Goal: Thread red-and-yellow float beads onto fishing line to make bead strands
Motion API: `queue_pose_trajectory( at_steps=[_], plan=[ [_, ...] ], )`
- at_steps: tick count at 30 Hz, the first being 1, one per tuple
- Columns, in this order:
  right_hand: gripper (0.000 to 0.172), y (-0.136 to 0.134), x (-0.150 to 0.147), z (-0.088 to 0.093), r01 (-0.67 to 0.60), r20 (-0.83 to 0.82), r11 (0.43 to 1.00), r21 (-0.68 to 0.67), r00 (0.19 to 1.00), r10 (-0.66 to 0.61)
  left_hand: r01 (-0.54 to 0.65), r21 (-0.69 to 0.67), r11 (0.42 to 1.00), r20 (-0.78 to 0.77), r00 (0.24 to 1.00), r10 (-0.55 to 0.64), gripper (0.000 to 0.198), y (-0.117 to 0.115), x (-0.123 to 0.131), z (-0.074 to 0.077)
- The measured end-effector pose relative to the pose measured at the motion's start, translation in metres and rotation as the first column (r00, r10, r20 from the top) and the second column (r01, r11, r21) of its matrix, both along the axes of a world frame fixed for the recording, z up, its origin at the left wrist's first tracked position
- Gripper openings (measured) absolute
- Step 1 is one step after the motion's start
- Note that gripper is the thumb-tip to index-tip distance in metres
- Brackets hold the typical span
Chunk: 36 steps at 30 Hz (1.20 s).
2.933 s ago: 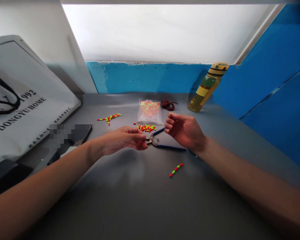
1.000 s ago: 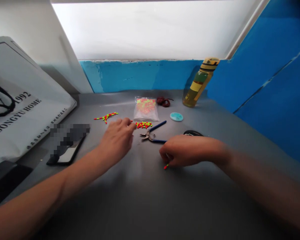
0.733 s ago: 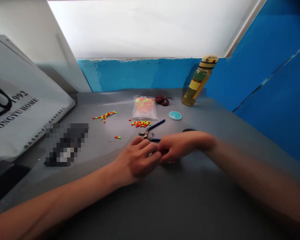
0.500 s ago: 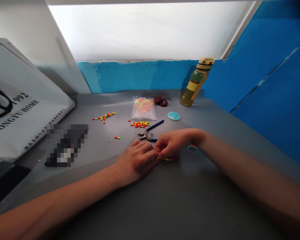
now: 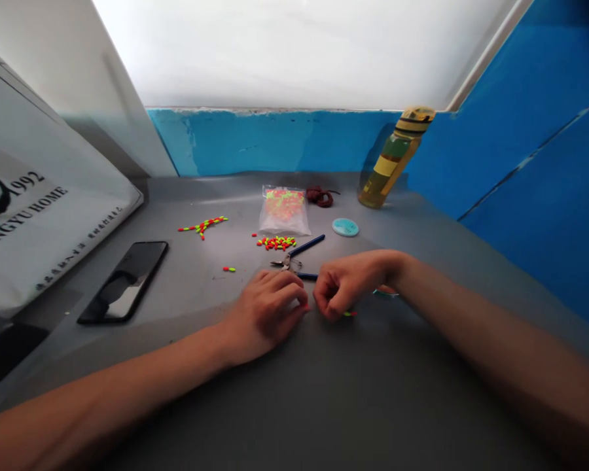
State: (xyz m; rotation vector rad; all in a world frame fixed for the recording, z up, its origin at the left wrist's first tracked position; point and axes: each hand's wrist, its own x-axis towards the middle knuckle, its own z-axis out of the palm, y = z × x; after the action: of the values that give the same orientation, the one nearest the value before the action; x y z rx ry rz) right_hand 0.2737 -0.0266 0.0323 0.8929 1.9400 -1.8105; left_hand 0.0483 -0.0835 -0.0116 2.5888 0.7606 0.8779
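Observation:
My left hand point(image 5: 269, 314) rests on the grey table with thumb and forefinger pinched on a small red bead point(image 5: 307, 307). Just right of it, my right hand point(image 5: 341, 288) is closed with its fingertips pointing down; what it grips is hidden. A short yellow-green and red bead string point(image 5: 349, 314) sticks out beneath the right hand. Beyond the hands lie pliers point(image 5: 294, 256) with blue handles, spread apart. A pile of red and yellow-green oval beads point(image 5: 276, 243) sits behind the pliers, in front of a clear bag of beads point(image 5: 285, 209).
A branching strand of beads point(image 5: 203, 226) and two loose beads point(image 5: 229, 269) lie to the left. Further left are a black phone point(image 5: 125, 281) and a white bag point(image 5: 39, 196). A turquoise disc point(image 5: 345, 227), brown cord point(image 5: 321, 196) and yellow bottle point(image 5: 392, 160) stand or lie behind.
My hands have drawn apart, the right one moving right along with the short bead string. A red bead now shows at my left fingertips. The view has shifted slightly.

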Motion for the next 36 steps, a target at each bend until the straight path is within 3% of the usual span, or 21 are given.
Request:
queue_pose_trajectory(
  at_steps=[4, 7, 11, 17, 21, 24, 27, 31, 34, 36],
  plan=[
    [0.034, 0.008, 0.009, -0.003, -0.054, -0.075, 0.995, -0.084, 0.996, 0.047, -0.081, -0.021, 0.997, 0.201, 0.976, 0.083, 0.006, 0.001, 0.001, -0.001],
    [0.054, 0.011, 0.011, -0.007, 0.058, -0.163, 0.994, -0.091, 0.984, -0.072, -0.077, 0.024, 0.997, 0.248, 0.966, 0.069, 0.007, 0.003, 0.001, -0.002],
    [0.044, 0.009, 0.01, -0.009, 0.201, -0.208, 0.976, -0.088, 0.954, -0.215, -0.068, 0.068, 0.995, 0.236, 0.971, 0.05, 0.008, 0.003, 0.001, -0.002],
    [0.033, 0.01, 0.011, -0.017, 0.232, -0.301, 0.948, -0.217, 0.908, -0.291, -0.08, 0.066, 0.995, 0.247, 0.967, 0.061, 0.007, 0.003, 0.001, -0.004],
    [0.042, 0.015, 0.017, -0.022, 0.215, -0.352, 0.933, -0.289, 0.882, -0.312, -0.107, 0.044, 0.993, 0.262, 0.961, 0.092, 0.007, 0.003, 0.001, -0.005],
    [0.043, 0.013, 0.019, -0.008, 0.221, -0.34, 0.962, -0.159, 0.903, -0.263, -0.118, 0.005, 0.993, 0.259, 0.959, 0.112, 0.009, 0.002, 0.001, -0.006],
    [0.038, 0.003, 0.017, 0.02, 0.139, -0.14, 0.977, 0.163, 0.983, -0.116, -0.112, -0.008, 0.994, 0.26, 0.959, 0.11, 0.011, 0.002, 0.002, -0.007],
    [0.033, -0.016, 0.008, 0.053, 0.093, -0.009, 0.852, 0.515, 0.995, -0.104, -0.126, -0.017, 0.992, 0.281, 0.951, 0.126, 0.01, 0.002, 0.003, -0.007],
    [0.027, -0.028, -0.001, 0.059, 0.135, -0.076, 0.755, 0.641, 0.991, -0.112, -0.134, -0.027, 0.991, 0.296, 0.946, 0.136, 0.01, 0.002, 0.003, -0.006],
    [0.024, -0.033, -0.008, 0.056, 0.165, -0.139, 0.733, 0.66, 0.986, -0.097, -0.135, -0.029, 0.99, 0.308, 0.941, 0.138, 0.01, 0.003, 0.003, -0.005]
  ],
)
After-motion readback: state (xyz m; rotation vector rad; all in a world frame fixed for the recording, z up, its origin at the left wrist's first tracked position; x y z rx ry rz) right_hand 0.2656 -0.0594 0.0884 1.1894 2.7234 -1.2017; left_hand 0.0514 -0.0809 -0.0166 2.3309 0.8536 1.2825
